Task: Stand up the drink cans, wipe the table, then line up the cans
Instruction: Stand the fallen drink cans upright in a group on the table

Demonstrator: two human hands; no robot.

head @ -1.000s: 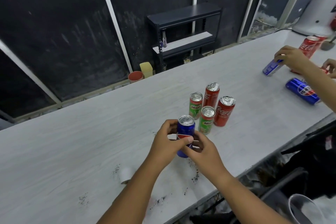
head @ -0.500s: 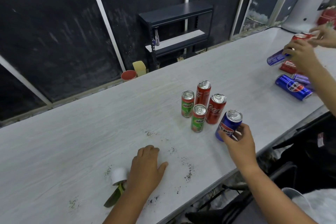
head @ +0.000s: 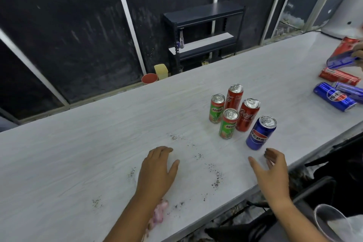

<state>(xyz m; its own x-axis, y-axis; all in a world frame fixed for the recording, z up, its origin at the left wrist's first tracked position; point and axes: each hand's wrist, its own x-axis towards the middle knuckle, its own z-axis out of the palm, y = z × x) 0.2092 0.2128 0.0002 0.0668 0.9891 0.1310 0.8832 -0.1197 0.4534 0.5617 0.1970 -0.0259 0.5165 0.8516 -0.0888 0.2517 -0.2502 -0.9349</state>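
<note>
A blue Pepsi can [head: 260, 133] stands upright on the white table [head: 98, 143], free of any hand. Behind it, two green Milo cans [head: 217, 108] [head: 228, 124] and two red Coca-Cola cans [head: 234, 96] [head: 247, 115] stand in a tight cluster. My right hand [head: 272, 171] hovers open just in front of the Pepsi can, not touching it. My left hand [head: 157, 169] lies palm-down on the table, fingers spread, holding nothing. Dark crumbs [head: 215, 178] are scattered between and around my hands. A pink crumpled cloth or tissue [head: 159, 212] peeks out from under my left forearm.
At the far right, several cans lie on their sides, blue [head: 334, 96] and red [head: 338, 76]; another person's hand [head: 358, 51] holds cans there. A black shelf [head: 204, 31] stands behind the table. A clear plastic cup [head: 330, 222] sits beyond the table's near edge.
My right hand let go of the Pepsi can, which now stands upright by the cluster, and drew back. My left hand slid forward on the table; the white roll is out of view.
</note>
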